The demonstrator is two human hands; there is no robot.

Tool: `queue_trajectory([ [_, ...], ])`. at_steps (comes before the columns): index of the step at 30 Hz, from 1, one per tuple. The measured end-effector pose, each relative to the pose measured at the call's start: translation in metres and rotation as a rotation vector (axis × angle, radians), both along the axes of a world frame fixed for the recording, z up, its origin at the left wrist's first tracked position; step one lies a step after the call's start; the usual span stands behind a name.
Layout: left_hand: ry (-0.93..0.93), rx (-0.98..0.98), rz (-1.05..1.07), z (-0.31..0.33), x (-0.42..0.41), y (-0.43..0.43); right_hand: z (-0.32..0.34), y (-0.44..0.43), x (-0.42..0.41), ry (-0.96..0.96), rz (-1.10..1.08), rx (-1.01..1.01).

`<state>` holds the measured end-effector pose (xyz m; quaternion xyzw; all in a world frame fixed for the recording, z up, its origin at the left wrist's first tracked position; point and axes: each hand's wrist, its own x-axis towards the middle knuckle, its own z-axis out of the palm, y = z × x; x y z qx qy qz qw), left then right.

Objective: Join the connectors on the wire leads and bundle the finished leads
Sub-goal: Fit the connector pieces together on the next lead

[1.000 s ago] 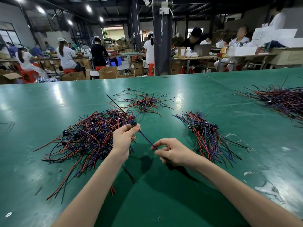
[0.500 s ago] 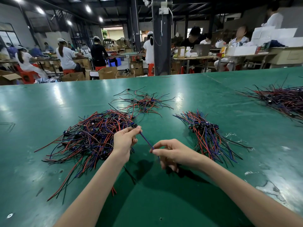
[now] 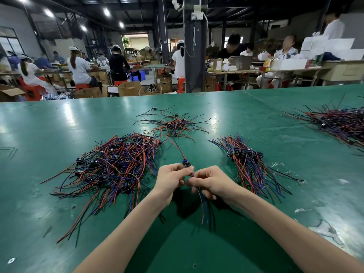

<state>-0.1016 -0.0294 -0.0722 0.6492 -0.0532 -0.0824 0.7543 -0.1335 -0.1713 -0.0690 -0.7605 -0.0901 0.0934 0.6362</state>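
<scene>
Green worktop [image 3: 59, 125] carries everything. Near the middle of its front edge, the left hand [image 3: 172, 181] pinches a small dark connector [image 3: 186, 163] at its fingertips. The right hand [image 3: 213, 183] touches the left and is curled round the leads [image 3: 202, 205] that trail down below it. The fingers hide whether two connector halves are mated. A red-and-black wire [image 3: 178, 149] runs up from the connector. To the left lies a loose tangled pile [image 3: 118, 164], to the right an aligned bundle [image 3: 250, 168], and farther back a small scatter [image 3: 173, 125]. Another heap [image 3: 338, 123] is cut off at the right edge.
</scene>
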Motion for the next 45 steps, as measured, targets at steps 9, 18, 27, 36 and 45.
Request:
queue_trajectory([
  [9,-0.045,-0.007,0.091,0.000,0.006,0.005,0.002,-0.001,0.000,0.031,0.044,-0.005],
  [18,-0.104,0.048,0.140,0.000,0.006,0.006,0.006,-0.005,-0.001,0.096,0.166,-0.060],
  [27,-0.048,0.030,0.076,-0.004,0.000,0.000,0.002,-0.002,0.004,0.067,-0.031,0.008],
  [36,-0.065,-0.008,0.059,-0.005,-0.002,-0.003,0.008,-0.007,0.010,-0.076,-0.180,0.009],
  [45,-0.079,0.018,0.039,-0.010,-0.001,-0.002,0.032,-0.071,0.028,-0.067,-0.576,0.060],
])
